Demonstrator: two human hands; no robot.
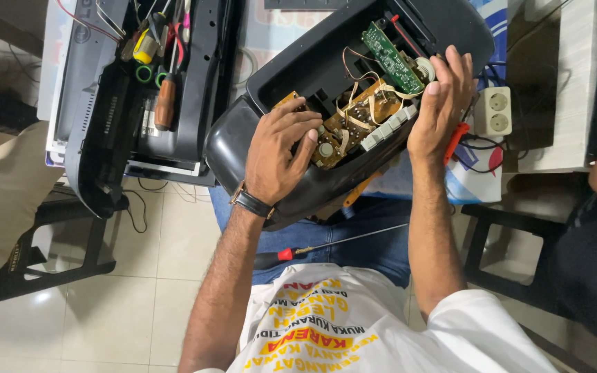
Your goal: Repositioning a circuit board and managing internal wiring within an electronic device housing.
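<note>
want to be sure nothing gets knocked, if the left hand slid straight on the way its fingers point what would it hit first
Probably the brown circuit board with pale ribbon wires inside the open black plastic casing. The left hand rests on the casing's edge, fingers aimed right toward the board, fingertips seemingly already at its near corner; depth is unclear.

Both forearms reach forward; left hand (279,153) lies palm-down, fingers curled and spread, right hand (442,103) upright, fingers extended together.

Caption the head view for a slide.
Both hands, left and right, work inside an opened black radio casing held on the lap.
</note>
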